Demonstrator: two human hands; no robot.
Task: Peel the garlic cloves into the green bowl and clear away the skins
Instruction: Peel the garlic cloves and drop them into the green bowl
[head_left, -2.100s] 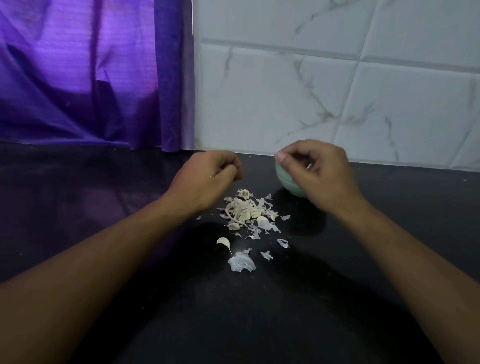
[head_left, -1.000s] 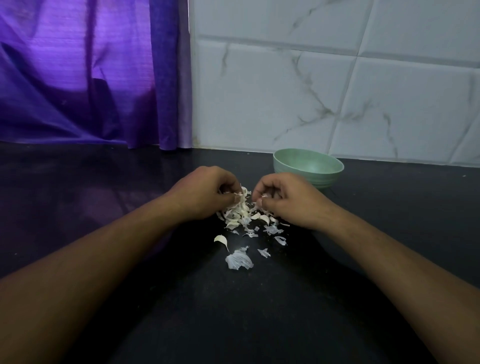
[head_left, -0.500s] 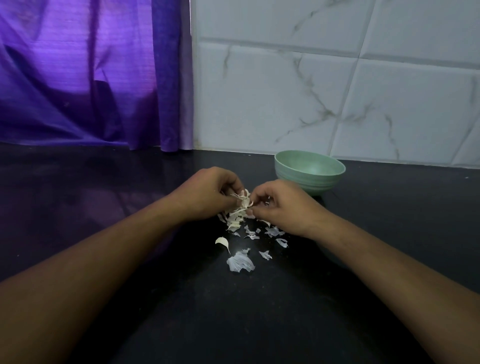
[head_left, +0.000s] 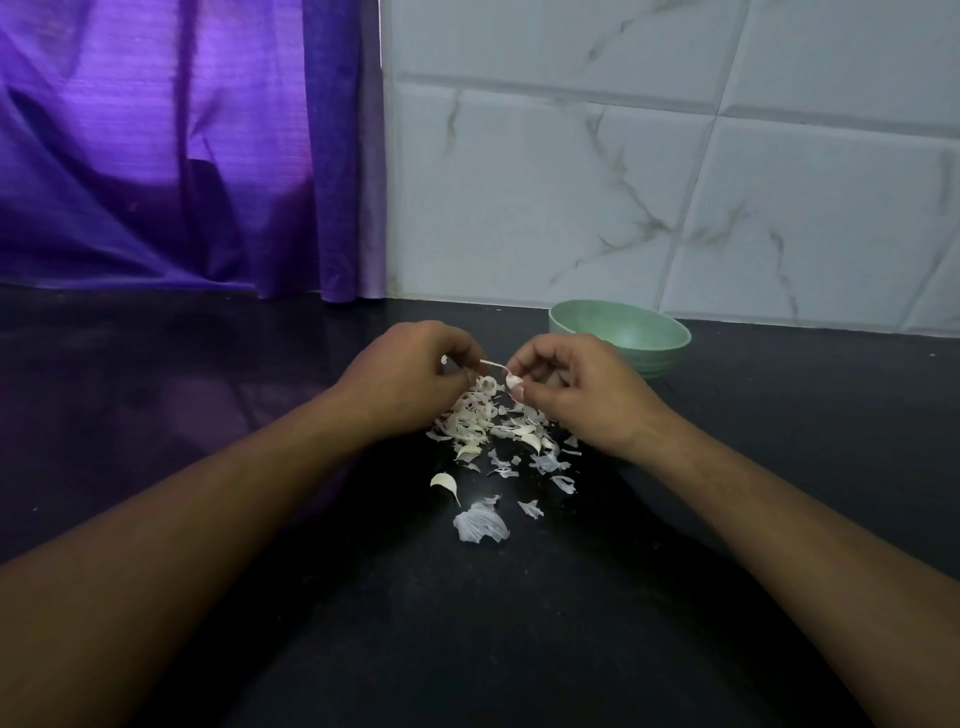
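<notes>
Where forearms converge, right hand pinching clove, left hand pinching skin

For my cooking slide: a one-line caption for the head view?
Left hand strips skin from the garlic clove pinched in the right hand, green bowl behind.

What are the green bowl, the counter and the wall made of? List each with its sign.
Green bowl: likely matte plastic, soft dull sheen.
Counter: probably polished black stone, speckled, reflecting the curtain.
Wall: glossy marble-look tiles, grey veins, grout lines.
</notes>
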